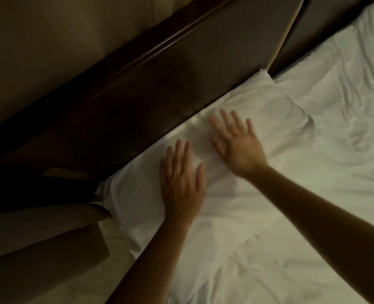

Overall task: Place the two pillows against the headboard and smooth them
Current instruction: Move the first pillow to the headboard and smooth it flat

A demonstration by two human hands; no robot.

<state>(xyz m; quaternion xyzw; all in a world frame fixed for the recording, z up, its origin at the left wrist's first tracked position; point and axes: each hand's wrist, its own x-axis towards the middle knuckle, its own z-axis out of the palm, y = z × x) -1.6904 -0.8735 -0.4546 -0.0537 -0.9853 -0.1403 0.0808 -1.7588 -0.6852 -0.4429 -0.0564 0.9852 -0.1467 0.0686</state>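
Note:
A white pillow lies flat on the bed with its long side against the dark wooden headboard. My left hand rests palm down on the pillow's near left part, fingers spread. My right hand is flat on the pillow's middle, fingers apart and slightly blurred. Neither hand grips anything. Only one pillow is visible in the head view.
Wrinkled white bedding covers the mattress to the right and below. A brown bedside unit stands at the lower left beside the bed's edge. A second dark headboard panel continues at the upper right.

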